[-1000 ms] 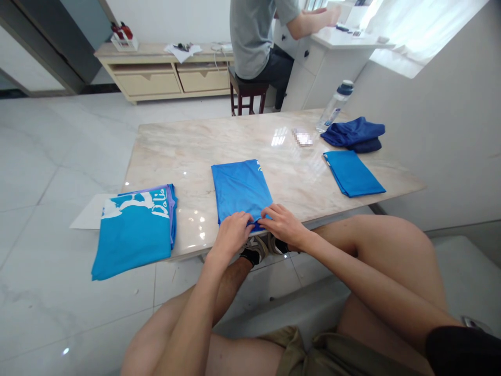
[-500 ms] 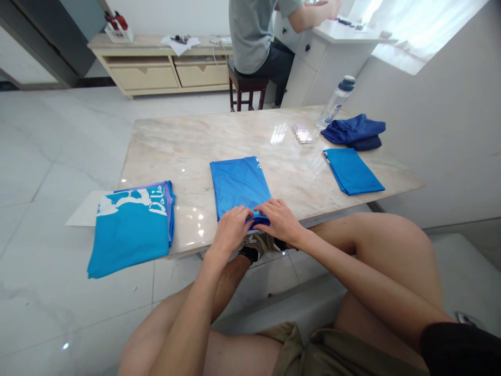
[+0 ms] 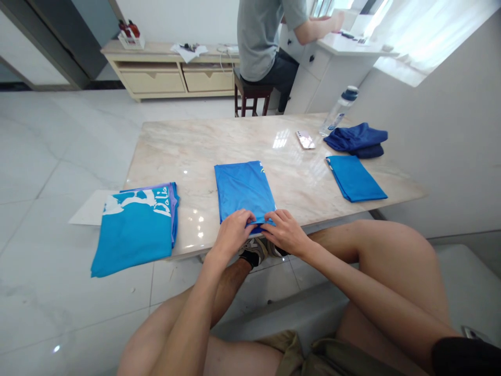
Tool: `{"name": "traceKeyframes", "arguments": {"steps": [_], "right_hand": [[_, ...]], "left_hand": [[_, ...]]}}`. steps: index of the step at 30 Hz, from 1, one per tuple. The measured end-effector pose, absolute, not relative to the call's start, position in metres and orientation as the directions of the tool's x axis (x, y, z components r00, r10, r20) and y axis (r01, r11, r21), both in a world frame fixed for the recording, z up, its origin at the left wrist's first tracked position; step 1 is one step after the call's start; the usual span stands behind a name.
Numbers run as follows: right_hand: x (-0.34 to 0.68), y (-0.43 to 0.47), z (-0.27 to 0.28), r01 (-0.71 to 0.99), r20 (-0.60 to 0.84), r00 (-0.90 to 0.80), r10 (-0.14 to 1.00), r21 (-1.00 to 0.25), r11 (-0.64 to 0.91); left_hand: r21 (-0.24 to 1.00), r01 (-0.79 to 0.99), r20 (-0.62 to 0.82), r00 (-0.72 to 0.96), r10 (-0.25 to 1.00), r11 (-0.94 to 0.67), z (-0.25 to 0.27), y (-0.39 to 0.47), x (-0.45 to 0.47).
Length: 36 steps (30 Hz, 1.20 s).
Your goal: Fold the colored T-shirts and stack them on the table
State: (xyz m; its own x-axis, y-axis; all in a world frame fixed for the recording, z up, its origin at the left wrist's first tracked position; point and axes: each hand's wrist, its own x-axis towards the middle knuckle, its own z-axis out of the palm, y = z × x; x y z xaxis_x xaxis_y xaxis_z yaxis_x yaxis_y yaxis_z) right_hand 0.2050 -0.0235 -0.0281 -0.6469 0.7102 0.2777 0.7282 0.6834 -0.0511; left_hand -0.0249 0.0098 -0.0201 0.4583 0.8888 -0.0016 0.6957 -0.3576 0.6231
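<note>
A folded blue garment (image 3: 245,190) lies flat in the middle of the table, with a small white and yellow print at its far right corner. My left hand (image 3: 238,228) is closed on its near edge, thumb and fingers pinching the fabric. Just to the right, my right hand (image 3: 285,230) also pinches that edge. Between the hands the cloth is bent over, showing a darker blue underside; the fingertips partly hide it. To the left, a teal folded garment (image 3: 135,237) with white lettering lies over purple and blue cloth. A smaller teal folded garment (image 3: 358,178) rests at the right.
On the marble-patterned table (image 3: 203,141) are a phone (image 3: 305,139), a clear bottle (image 3: 337,112) and a crumpled dark blue cloth (image 3: 358,138). Under the left stack sticks out a white sheet (image 3: 88,209). Beyond the table a person (image 3: 260,44) sits on a stool (image 3: 252,94).
The view has shifted slightly. Both hands stay at the garment's near edge; the gap between them looks a little wider, and the bent-over edge looks flatter.
</note>
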Motion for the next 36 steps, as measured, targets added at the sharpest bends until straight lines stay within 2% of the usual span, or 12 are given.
{"name": "traceKeyframes", "arguments": {"steps": [9, 15, 18, 20, 24, 28, 36], "right_hand": [[0.197, -0.015, -0.026, 0.770, 0.330, -0.600, 0.728, -0.008, 0.638], [0.193, -0.014, -0.028, 0.804, 0.340, -0.505, 0.794, -0.149, 0.575], [0.193, -0.016, -0.031, 0.773, 0.322, -0.496, 0.807, -0.259, 0.579], [0.194, -0.017, -0.035, 0.757, 0.327, -0.503, 0.800, -0.280, 0.590], [0.196, -0.017, -0.046, 0.758, 0.358, -0.533, 0.767, -0.201, 0.620], [0.199, -0.016, -0.051, 0.737, 0.366, -0.591, 0.719, -0.117, 0.666], [0.214, -0.016, -0.052, 0.615, 0.393, -0.697, 0.600, -0.102, 0.782]], "left_hand": [[0.587, 0.721, -0.031, 0.476, 0.879, -0.369, -0.019, 0.008, -0.023], [0.460, 0.781, -0.049, 0.498, 0.866, -0.423, -0.016, 0.007, -0.020], [0.426, 0.781, -0.053, 0.525, 0.850, -0.456, -0.016, 0.005, -0.018], [0.403, 0.784, -0.048, 0.532, 0.845, -0.471, -0.016, 0.004, -0.017], [0.325, 0.805, -0.051, 0.538, 0.841, -0.496, -0.012, 0.003, -0.017], [0.262, 0.825, -0.122, 0.542, 0.831, -0.500, 0.001, -0.002, -0.025], [0.236, 0.919, -0.333, 0.382, 0.862, -0.316, 0.021, -0.012, -0.057]]}}
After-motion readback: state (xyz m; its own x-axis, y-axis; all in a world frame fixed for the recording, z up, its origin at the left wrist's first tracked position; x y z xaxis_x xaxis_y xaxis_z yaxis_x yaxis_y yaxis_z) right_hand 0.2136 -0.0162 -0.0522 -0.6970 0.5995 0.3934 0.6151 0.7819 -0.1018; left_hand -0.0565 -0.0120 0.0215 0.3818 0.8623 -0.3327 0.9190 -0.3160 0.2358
